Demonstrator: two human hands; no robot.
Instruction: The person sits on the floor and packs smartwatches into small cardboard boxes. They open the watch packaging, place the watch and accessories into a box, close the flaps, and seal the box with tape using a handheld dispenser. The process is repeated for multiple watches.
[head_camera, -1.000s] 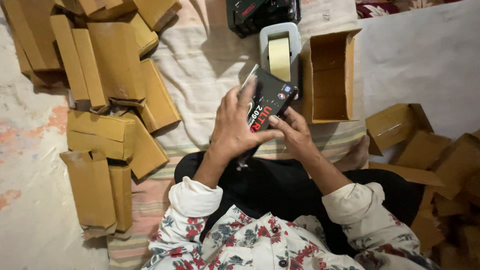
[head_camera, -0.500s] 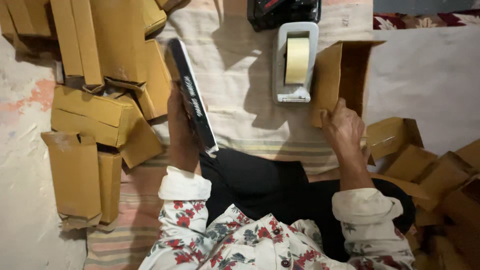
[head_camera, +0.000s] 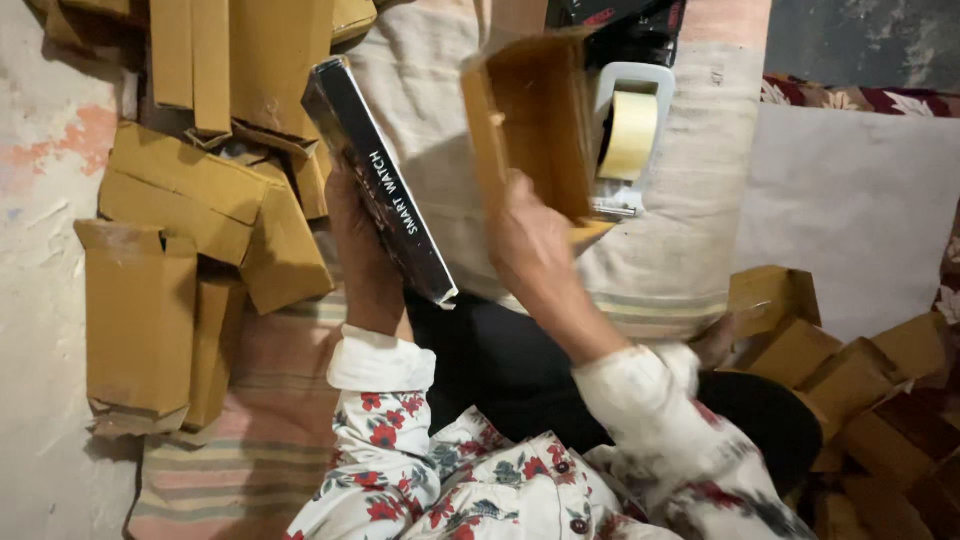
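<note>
Black product box (head_camera: 380, 180) gripped upright in left hand (head_camera: 362, 250), open carton (head_camera: 525, 125) in raised right hand (head_camera: 530, 245)

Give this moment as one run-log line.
left hand: holds black box | right hand: holds open cardboard box | tape dispenser: behind

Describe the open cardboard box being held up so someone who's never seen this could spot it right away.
Start at the pale striped cloth across the top middle, where a tape dispenser stands. Just left of the dispenser, the right hand holds up the open box. Unlike the flattened boxes piled at left, it shows its empty inside.
</note>
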